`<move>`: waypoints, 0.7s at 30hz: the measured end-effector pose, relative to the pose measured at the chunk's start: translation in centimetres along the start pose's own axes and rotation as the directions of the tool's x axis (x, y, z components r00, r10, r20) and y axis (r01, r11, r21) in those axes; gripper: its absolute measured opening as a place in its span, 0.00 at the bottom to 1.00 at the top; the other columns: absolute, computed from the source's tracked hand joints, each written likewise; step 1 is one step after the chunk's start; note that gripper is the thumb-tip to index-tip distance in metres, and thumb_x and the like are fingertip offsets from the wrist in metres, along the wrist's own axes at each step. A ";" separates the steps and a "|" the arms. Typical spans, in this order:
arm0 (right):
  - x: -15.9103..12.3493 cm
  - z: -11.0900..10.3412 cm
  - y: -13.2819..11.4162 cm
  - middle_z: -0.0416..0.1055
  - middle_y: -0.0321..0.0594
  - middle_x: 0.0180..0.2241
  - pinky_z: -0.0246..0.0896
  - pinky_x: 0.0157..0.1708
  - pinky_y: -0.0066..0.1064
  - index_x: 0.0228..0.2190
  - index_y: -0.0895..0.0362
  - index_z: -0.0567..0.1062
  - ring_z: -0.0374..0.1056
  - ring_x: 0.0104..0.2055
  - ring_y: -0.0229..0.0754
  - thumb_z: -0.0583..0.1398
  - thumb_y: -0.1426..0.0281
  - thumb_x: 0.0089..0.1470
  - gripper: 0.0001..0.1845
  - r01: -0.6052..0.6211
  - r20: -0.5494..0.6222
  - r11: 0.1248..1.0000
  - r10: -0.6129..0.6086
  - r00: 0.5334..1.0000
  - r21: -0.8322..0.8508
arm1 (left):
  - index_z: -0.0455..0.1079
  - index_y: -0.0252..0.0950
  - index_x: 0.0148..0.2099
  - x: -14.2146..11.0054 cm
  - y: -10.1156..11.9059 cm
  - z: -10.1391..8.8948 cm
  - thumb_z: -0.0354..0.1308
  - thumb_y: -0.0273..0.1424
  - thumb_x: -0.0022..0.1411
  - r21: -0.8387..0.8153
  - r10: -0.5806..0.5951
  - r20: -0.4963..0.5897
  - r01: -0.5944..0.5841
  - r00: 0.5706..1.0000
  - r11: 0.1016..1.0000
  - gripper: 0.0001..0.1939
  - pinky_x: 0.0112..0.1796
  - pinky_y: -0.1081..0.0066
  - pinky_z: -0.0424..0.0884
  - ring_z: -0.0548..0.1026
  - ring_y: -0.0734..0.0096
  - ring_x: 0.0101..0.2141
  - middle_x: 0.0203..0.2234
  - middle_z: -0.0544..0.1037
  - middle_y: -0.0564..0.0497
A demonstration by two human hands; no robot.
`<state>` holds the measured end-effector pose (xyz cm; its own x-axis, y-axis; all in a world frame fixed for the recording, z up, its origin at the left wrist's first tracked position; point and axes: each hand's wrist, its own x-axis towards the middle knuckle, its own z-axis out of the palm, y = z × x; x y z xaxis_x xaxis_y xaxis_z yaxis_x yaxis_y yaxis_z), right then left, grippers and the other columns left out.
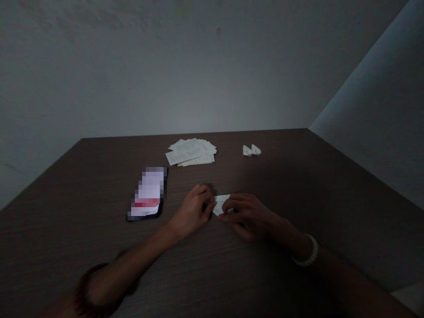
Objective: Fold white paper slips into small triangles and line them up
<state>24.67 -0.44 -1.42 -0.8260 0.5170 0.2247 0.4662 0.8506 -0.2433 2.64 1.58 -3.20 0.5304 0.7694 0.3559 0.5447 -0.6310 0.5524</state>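
Note:
A small piece of folded paper (218, 206) with printed lines lies on the table between my hands. My left hand (195, 206) pinches its left edge with thumb and fingers. On its right side my right hand (247, 214) has curled fingers pressed on the paper, covering that part of it. Beyond my hands, to the right, stands a white folded paper shape (251, 150) like a bow, with two pointed wings. A loose pile of printed paper slips (192, 151) lies farther back, left of the bow shape.
A phone (148, 193) with a lit, blurred-out screen lies left of my left hand. The dark wooden table (109, 154) meets a grey wall (198, 79) at its far edge. Another wall (380, 115) rises on the right.

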 end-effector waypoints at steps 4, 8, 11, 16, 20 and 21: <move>-0.2 0.5 0.3 0.72 0.36 0.40 0.62 0.43 0.35 0.35 0.50 0.78 0.68 0.39 0.40 0.56 0.75 0.48 0.14 -0.022 -0.076 0.995 0.029 0.997 0.095 | 0.67 0.34 0.32 0.0 0.1 -0.2 0.54 0.23 0.62 -0.014 -0.004 0.009 0.004 1.000 1.000 0.05 0.39 0.64 0.66 0.69 0.64 0.38 0.32 0.70 0.49; 0.0 0.5 0.3 0.73 0.37 0.38 0.63 0.42 0.34 0.33 0.52 0.78 0.68 0.38 0.39 0.57 0.75 0.49 0.12 -0.030 -0.100 0.990 0.044 0.994 0.136 | 0.68 0.35 0.32 0.1 0.0 -0.7 0.54 0.25 0.62 -0.036 -0.010 0.036 0.012 0.999 0.999 0.05 0.40 0.64 0.66 0.69 0.64 0.38 0.33 0.70 0.48; 0.1 0.3 0.2 0.73 0.37 0.38 0.63 0.41 0.34 0.30 0.53 0.77 0.68 0.38 0.40 0.58 0.74 0.48 0.09 -0.041 -0.107 0.987 0.057 0.993 0.152 | 0.67 0.34 0.33 0.1 -0.1 -1.3 0.57 0.26 0.60 -0.050 0.005 0.066 -0.002 0.998 0.999 0.03 0.40 0.64 0.67 0.69 0.63 0.38 0.33 0.71 0.48; 0.3 0.8 0.3 0.74 0.38 0.34 0.63 0.40 0.33 0.28 0.54 0.76 0.68 0.36 0.40 0.57 0.75 0.50 0.08 -0.076 -0.150 0.978 0.107 0.983 0.196 | 0.72 0.35 0.38 -0.5 -0.2 -2.2 0.55 0.24 0.61 -0.072 0.215 0.193 -0.205 0.957 0.976 0.06 0.45 0.62 0.67 0.69 0.63 0.43 0.40 0.71 0.46; 0.7 1.8 0.7 0.74 0.39 0.33 0.62 0.39 0.33 0.34 0.55 0.75 0.67 0.36 0.40 0.57 0.75 0.53 0.08 -0.183 -0.278 0.955 0.246 0.929 0.235 | 0.73 0.35 0.39 -0.6 -0.1 -2.5 0.52 0.21 0.60 -0.073 0.305 0.278 -0.296 0.911 0.952 0.10 0.44 0.63 0.68 0.70 0.63 0.42 0.40 0.72 0.45; 0.8 1.9 0.8 0.74 0.39 0.33 0.62 0.40 0.33 0.35 0.55 0.75 0.67 0.37 0.41 0.58 0.75 0.53 0.08 -0.187 -0.288 0.952 0.255 0.923 0.241 | 0.74 0.35 0.40 -0.6 -0.1 -2.5 0.52 0.21 0.60 -0.080 0.307 0.289 -0.297 0.907 0.952 0.10 0.44 0.63 0.69 0.70 0.63 0.42 0.40 0.72 0.45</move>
<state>23.74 0.42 -3.25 -0.5523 0.7217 0.4174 0.5222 0.6897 -0.5016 0.63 1.43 -1.56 0.8361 0.4750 0.2745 0.3085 -0.8208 0.4807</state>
